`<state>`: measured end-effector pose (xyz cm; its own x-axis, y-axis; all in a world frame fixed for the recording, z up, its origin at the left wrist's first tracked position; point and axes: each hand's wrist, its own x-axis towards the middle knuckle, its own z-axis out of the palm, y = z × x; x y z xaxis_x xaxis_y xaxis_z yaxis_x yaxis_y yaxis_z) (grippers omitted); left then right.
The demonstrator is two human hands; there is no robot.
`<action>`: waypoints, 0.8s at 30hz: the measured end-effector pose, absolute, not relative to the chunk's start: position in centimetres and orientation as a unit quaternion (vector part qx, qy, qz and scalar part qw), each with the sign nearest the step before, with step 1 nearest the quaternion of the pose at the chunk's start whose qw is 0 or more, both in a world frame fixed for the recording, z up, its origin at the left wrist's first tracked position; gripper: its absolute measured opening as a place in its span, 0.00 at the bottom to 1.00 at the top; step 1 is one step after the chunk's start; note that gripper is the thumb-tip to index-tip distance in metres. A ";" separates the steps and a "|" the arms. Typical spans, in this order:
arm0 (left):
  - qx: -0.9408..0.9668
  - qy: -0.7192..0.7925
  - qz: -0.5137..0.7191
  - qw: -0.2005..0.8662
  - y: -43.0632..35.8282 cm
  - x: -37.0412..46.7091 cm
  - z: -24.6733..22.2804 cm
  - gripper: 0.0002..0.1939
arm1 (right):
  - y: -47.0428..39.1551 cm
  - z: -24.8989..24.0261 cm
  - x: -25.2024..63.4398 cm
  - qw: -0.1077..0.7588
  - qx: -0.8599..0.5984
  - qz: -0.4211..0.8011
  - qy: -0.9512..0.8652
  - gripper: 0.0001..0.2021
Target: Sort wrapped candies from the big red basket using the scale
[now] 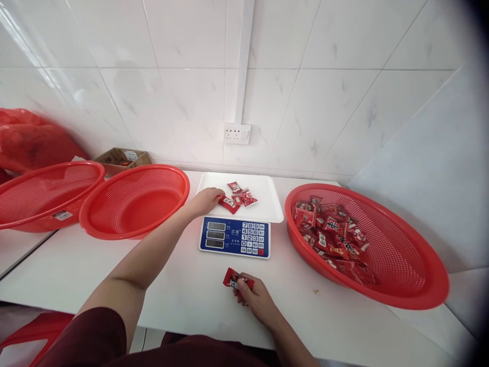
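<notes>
My left hand [207, 202] reaches over the white tray [263, 206] of a digital scale. Its fingers are closed on the end of a small red wrapped packet [229, 204]. Beside that packet, a few similar red packets [249, 198] lie on the tray. Below the scale's blue keypad panel [235, 238], my right hand [256, 299] is closed around red wrapped packets [231, 279], with the thumb on top; how many it holds is partly hidden by the fingers.
At right stands a red perforated basket [412, 244] with many red packets [336, 234]. To the left are two red baskets [133, 209] [57, 188], a cardboard box [124, 159] and a red plastic bag [34, 140]. A tiled wall with a socket [237, 133] rises behind.
</notes>
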<state>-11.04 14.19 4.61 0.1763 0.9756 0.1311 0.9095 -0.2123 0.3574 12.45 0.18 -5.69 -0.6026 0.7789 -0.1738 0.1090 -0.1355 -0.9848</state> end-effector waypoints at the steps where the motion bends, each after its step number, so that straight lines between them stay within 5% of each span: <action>1: 0.756 0.625 0.169 0.094 14.1 -11.1 4.6 0.16 | 0.2 -5.7 12.5 0.253 -0.367 0.659 -0.606 0.25; 14: 0.699 0.673 0.221 0.100 10.4 -13.2 6.2 0.16 | 0.1 -5.5 12.4 0.247 -0.359 0.648 -0.625 0.24; 21: 0.572 0.739 0.305 -0.183 7.1 -15.9 9.2 0.13 | 0.1 -5.5 12.5 0.257 -0.358 0.650 -0.619 0.24; 24: 0.611 0.720 0.290 -0.154 7.0 -14.8 8.7 0.10 | 0.1 -5.6 12.3 0.253 -0.351 0.654 -0.621 0.24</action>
<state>-14.83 6.97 8.74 -0.2058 0.7913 0.5757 0.9695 0.0850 0.2297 12.35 0.11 -5.58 -0.6259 0.7663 -0.1452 0.1052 -0.1015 -0.9893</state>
